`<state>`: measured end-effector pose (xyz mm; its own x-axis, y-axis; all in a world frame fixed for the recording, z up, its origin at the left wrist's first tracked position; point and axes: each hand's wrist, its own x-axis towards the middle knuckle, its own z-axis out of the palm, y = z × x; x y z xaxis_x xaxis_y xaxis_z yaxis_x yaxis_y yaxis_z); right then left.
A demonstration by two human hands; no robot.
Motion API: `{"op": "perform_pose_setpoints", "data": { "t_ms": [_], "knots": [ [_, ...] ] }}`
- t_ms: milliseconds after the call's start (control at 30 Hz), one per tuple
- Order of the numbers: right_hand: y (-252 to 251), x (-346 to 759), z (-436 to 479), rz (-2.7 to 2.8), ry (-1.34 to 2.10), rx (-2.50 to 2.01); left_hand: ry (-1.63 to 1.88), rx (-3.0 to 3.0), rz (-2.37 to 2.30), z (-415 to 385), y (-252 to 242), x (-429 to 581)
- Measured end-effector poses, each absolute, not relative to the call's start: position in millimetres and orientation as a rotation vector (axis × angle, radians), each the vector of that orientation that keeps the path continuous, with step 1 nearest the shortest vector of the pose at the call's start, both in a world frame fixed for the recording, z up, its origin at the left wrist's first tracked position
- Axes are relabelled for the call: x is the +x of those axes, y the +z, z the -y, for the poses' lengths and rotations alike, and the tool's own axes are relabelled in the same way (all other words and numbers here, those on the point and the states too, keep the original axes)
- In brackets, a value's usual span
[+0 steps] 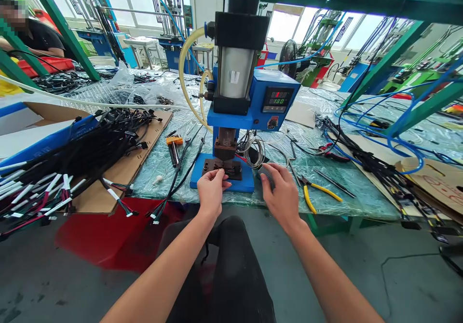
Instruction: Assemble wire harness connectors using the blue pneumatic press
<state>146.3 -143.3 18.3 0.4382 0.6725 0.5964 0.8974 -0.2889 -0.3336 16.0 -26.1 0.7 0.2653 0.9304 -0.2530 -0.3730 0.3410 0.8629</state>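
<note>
A blue pneumatic press stands on the bench in front of me, its dark die block on a blue base. My left hand is closed in a pinch at the front edge of the die block; what it grips is too small to name. My right hand lies curled over a dark round object just right of the base, fingers bent around it. A black cable runs from the die area off the table edge to the left.
A heap of black wire harnesses lies on cardboard at left. Yellow-handled pliers and other tools lie right of my right hand. Blue hoses and more cables cover the right side. Another person sits far left.
</note>
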Motion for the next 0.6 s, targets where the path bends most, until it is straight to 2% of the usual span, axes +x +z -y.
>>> {"op": "perform_pose_setpoints", "data": {
  "t_ms": [133,600],
  "knots": [
    [3,173,153,1.244,-0.477,-2.241,1.005,0.793,-0.877,26,-1,15],
    [-12,185,155,1.263,-0.419,-2.245,1.015,0.775,-0.880,26,0,16]
  ]
}}
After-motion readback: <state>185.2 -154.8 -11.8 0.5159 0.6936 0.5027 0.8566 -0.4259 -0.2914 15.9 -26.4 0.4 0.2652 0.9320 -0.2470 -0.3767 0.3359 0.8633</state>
